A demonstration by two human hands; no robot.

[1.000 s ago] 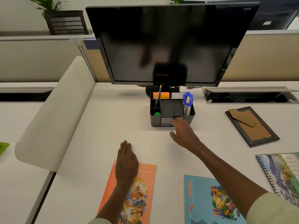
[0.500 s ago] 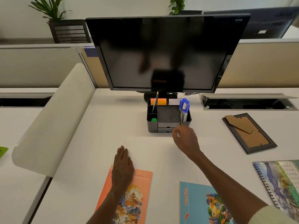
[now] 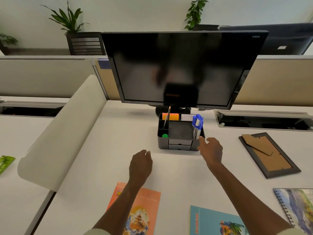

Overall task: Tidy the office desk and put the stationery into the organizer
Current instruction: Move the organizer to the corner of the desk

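Both hands have moved up: the left hand [image 3: 140, 164] has lifted off the orange book [image 3: 145, 207], fingers loosely curled, holding nothing. Spread fingers of the right hand [image 3: 210, 150] touch the black organizer [image 3: 179, 133] at its right front corner, blue pens [image 3: 197, 123] just above them.

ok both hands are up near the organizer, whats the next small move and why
Probably close both hands on the organizer's sides. The right hand is open at its right front corner, the left hand hangs short of its left side holding nothing, and both drawers look shut with the blue pens already in.
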